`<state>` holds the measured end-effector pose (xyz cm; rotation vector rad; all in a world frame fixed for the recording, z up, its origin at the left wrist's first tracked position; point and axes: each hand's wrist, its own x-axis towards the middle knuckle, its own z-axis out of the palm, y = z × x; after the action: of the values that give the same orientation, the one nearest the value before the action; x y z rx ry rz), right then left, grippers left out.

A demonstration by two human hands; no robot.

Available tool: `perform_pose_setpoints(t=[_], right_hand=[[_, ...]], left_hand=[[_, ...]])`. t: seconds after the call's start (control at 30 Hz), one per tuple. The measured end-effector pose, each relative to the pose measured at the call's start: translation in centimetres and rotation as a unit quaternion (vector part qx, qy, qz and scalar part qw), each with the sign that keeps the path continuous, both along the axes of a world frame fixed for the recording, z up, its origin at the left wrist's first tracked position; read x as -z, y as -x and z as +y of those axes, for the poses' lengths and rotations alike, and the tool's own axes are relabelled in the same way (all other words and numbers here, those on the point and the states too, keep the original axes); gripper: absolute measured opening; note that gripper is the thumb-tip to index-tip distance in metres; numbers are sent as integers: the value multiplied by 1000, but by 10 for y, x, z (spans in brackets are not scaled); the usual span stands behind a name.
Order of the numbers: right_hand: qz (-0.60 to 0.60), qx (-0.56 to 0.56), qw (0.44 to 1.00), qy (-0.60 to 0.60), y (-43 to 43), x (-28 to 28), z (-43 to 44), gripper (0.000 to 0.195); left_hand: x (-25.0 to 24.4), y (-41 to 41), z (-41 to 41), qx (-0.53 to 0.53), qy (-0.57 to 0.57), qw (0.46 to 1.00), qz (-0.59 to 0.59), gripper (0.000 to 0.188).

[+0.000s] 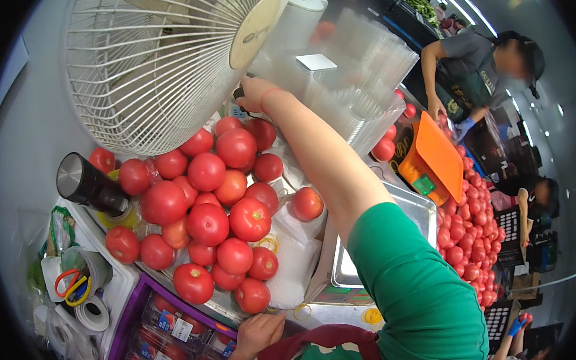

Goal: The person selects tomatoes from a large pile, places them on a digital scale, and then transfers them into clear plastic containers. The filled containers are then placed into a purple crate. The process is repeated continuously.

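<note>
My right arm in a green sleeve stretches forward, past the fan's edge. At its end my right hand (254, 96) grips a small black object (238, 92), which looks like a plug; a dark cable runs close by. Just below it a white power strip (237, 112) shows partly. My left hand (261, 333) lies at the table's near edge, close to my apron, with its fingers partly hidden. Between the two hands, a heap of red tomatoes (209, 224) covers the metal table. One tomato (307, 203) sits apart on white paper (293, 259).
A caged fan (163, 74) looms at upper left, near a black tumbler (90, 184). Clear plastic containers (361, 76) are stacked beyond my arm. A metal-topped scale (408, 207), an orange scale (432, 156) and a co-worker (474, 69) are rightward. A purple crate (141, 288) holds packed tomatoes.
</note>
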<state>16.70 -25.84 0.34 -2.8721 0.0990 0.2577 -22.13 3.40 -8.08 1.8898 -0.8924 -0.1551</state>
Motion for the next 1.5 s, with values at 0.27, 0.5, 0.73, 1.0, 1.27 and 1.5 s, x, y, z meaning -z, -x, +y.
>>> perform_pose_setpoints(t=[0.27, 0.5, 0.73, 1.0, 1.27, 1.5], right_hand=[[22, 1, 1000, 3, -17, 32, -8, 36], [112, 39, 991, 66, -13, 3, 24, 33], [43, 43, 992, 108, -11, 17, 25, 36], [56, -22, 991, 121, -4, 11, 21, 39], [93, -48, 979, 176, -6, 11, 23, 44], [92, -113, 989, 13, -4, 21, 10, 51]], left_hand=[[0, -2, -1, -24, 5, 1000, -10, 22], [2, -3, -2, -40, 7, 999, -28, 20], [9, -2, -3, -32, 10, 998, -46, 18], [11, 1, -1, -26, -23, 999, -29, 19], [16, -3, -2, -10, -37, 998, -49, 23], [10, 1, -3, -5, -84, 996, -12, 23]])
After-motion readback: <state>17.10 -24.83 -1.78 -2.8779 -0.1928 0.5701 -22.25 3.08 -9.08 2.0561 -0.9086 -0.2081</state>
